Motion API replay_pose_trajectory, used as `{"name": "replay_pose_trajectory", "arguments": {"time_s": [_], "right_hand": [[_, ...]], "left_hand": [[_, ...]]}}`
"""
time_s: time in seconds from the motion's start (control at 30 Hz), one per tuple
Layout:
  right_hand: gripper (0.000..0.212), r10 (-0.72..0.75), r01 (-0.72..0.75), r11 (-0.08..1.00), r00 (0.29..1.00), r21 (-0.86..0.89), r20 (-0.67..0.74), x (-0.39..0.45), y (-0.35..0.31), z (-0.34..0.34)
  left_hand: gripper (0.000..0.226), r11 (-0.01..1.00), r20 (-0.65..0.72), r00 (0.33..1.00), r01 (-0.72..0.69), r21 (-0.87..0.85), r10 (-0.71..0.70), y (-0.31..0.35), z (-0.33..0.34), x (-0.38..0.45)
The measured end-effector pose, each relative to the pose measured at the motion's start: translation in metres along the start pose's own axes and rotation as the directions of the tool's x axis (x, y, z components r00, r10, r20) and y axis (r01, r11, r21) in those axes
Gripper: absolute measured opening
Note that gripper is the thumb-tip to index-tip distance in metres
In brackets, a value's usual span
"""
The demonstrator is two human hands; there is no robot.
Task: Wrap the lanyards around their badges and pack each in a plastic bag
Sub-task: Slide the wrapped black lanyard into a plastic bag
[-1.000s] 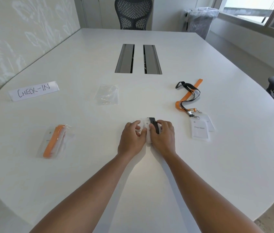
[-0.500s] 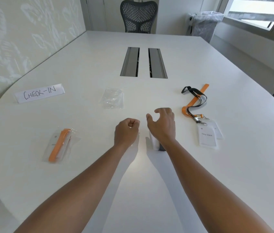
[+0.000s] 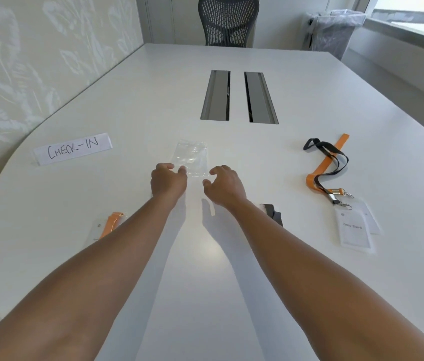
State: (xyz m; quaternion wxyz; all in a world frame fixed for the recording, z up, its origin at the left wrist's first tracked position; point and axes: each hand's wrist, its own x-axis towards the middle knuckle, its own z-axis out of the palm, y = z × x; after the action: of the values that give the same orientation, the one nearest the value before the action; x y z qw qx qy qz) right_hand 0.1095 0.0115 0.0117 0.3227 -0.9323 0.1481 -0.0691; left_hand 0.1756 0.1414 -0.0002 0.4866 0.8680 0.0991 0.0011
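L hand (image 3: pixel 168 181) & R hand (image 3: pixel 225 186) at plastic bag (image 3: pixel 192 157)

Both forearms are bare from the bottom edge of the view to the wrists, with no sleeve showing. The left hand (image 3: pixel 168 181) and right hand (image 3: pixel 225 187) are ungloved; no ring, watch or bracelet shows on either.

Quick count of what's on the table (image 3: pixel 309 256): one empty clear plastic bag (image 3: pixel 191 157) at 12 o'clock, one already bagged orange badge (image 3: pixel 109 225) at 9, one black-wrapped badge (image 3: pixel 273 214) partly hidden behind the right arm at 3. Farther out at 2 o'clock, two loose lanyards, one orange (image 3: pixel 326 162) and one black (image 3: pixel 335 158), with two white badges (image 3: pixel 354 230). One CHECK-IN sign (image 3: pixel 73 149) at 10. Two hands.
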Motion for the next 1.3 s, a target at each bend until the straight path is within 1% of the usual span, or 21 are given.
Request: {"name": "replay_pose_trajectory", "arguments": {"time_s": [0.1, 0.2, 0.3, 0.4, 0.53, 0.63, 0.73, 0.8, 0.9, 0.97, 1.03, 1.17, 1.3], "right_hand": [[0.047, -0.008, 0.009, 1.0, 0.999, -0.021, 0.043, 0.018, -0.003, 0.012], [0.049, -0.037, 0.041, 0.998, 0.996, -0.055, 0.08, 0.033, -0.007, 0.024], [0.051, -0.058, 0.071, 0.991, 0.993, -0.118, 0.106, 0.046, -0.009, 0.032], [0.051, -0.062, 0.081, 0.983, 0.991, -0.165, 0.119, 0.056, -0.01, 0.038], [0.05, -0.055, 0.074, 0.979, 0.993, -0.189, 0.1, 0.062, -0.009, 0.045], [0.05, -0.055, 0.067, 0.982, 0.996, -0.176, 0.072, 0.063, -0.008, 0.047], [0.053, -0.047, 0.056, 0.986, 0.997, -0.156, 0.062, 0.063, -0.007, 0.047], [0.055, -0.039, 0.047, 0.991, 0.997, -0.127, 0.06, 0.062, -0.007, 0.046], [0.055, -0.025, 0.029, 0.996, 0.999, -0.084, 0.045, 0.062, -0.007, 0.046], [0.053, -0.008, 0.009, 0.999, 1.0, -0.046, 0.024, 0.062, -0.007, 0.046], [0.05, 0.015, -0.015, 1.0, 1.0, 0.005, -0.005, 0.061, -0.008, 0.046], [0.041, 0.06, -0.05, 0.991, 0.995, 0.125, -0.08, 0.062, -0.009, 0.046], [0.035, 0.127, -0.088, 0.964, 0.981, 0.251, -0.144, 0.065, -0.012, 0.043]], "left_hand": [[0.06, 0.994, 0.016, 0.996, 0.092, 0.058, -0.093, -0.006, 0.001, 0.024], [0.067, 0.983, 0.02, 0.992, 0.124, 0.137, -0.128, -0.008, 0.002, 0.045], [0.066, 0.975, 0.026, 0.994, 0.102, 0.196, -0.109, -0.006, 0.004, 0.061], [0.062, 0.974, 0.05, 0.995, 0.069, 0.217, -0.082, -0.004, 0.005, 0.076], [0.048, 0.966, 0.11, 0.994, -0.006, 0.258, -0.023, -0.005, 0.005, 0.087], [0.019, 0.976, 0.117, 0.993, -0.025, 0.218, -0.001, -0.006, 0.005, 0.087], [0.01, 0.988, 0.121, 0.993, -0.008, 0.157, -0.012, -0.004, 0.004, 0.084], [0.009, 0.991, 0.13, 0.991, 0.002, 0.131, -0.019, -0.003, 0.002, 0.083], [0.018, 0.993, 0.151, 0.988, 0.013, 0.113, -0.03, -0.003, 0.0, 0.08], [0.015, 0.995, 0.167, 0.985, 0.028, 0.094, -0.044, -0.002, -0.001, 0.078], [0.006, 0.997, 0.18, 0.982, 0.056, 0.055, -0.065, -0.002, -0.003, 0.076], [0.012, 0.995, 0.208, 0.975, 0.086, -0.056, -0.073, 0.0, -0.007, 0.073], [0.008, 0.983, 0.257, 0.962, 0.131, -0.13, -0.095, 0.003, -0.014, 0.073]]}}
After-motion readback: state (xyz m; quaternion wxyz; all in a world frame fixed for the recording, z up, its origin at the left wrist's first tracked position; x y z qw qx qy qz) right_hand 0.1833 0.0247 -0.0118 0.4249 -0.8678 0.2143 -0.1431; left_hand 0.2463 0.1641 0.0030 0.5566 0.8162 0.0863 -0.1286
